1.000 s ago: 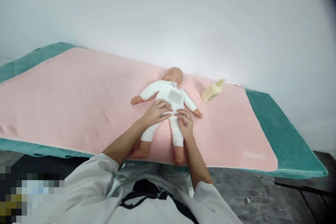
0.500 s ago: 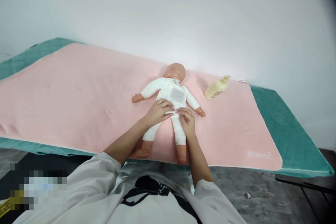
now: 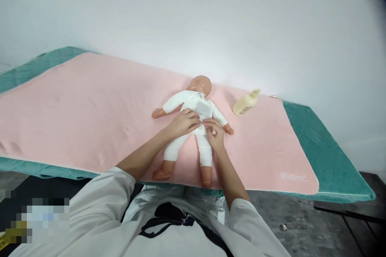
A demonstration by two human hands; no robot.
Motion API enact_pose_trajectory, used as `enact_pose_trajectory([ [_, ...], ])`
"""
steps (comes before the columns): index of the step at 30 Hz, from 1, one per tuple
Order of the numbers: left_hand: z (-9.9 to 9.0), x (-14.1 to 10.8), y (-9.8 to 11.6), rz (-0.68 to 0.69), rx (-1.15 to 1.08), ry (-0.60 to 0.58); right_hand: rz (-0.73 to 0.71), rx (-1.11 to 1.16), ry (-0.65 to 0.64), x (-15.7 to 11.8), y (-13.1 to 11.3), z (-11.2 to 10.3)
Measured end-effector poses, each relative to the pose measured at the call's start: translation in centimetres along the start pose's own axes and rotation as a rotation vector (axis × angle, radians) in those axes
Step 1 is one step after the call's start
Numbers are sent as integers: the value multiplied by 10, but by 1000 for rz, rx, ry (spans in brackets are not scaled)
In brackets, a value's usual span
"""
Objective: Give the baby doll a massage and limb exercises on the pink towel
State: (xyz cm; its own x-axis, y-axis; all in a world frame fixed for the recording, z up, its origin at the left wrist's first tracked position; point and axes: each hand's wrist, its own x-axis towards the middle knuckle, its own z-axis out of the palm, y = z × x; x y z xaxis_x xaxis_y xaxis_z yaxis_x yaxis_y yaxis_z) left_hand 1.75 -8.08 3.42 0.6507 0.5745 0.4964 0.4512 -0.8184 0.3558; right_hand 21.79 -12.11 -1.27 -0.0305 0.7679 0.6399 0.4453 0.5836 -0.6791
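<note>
A baby doll [image 3: 188,98] in a white cloth body lies on a pink mat [image 3: 90,112], its head toward the wall and its feet at the near edge. My left hand [image 3: 184,123] is over the doll's lower belly, with its fingertips closed on the white cloth. Close beside it, my right hand [image 3: 215,132] pinches the cloth from the other side, thumb against fingers. The fingertips of both hands nearly meet at the doll's waist. A pale square patch shows on the doll's chest above them.
A cream pump bottle [image 3: 245,104] lies on its side on the mat, right of the doll. Under the mat is a green padded cover [image 3: 325,148]. A white wall rises behind. Dark metal legs stand at the lower right, above a grey floor.
Both hands have moved slightly up the doll's belly, toward its chest. The view has shifted a little. The doll and bottle otherwise lie as before.
</note>
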Motion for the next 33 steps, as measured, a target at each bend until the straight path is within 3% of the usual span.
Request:
enact_pose_trajectory([
  [5, -6, 11, -9, 32, -14, -75, -50, -28, -40, 16, 8, 2],
  [14, 5, 3, -11, -53, -154, 7, 17, 35, 9, 11, 12, 10],
  [24, 20, 3, -15, -81, -89, 35, 70, 55, 8, 12, 15, 14],
  [33, 21, 2, -15, -95, -107, 39, 82, 57, 23, 9, 16, 16],
])
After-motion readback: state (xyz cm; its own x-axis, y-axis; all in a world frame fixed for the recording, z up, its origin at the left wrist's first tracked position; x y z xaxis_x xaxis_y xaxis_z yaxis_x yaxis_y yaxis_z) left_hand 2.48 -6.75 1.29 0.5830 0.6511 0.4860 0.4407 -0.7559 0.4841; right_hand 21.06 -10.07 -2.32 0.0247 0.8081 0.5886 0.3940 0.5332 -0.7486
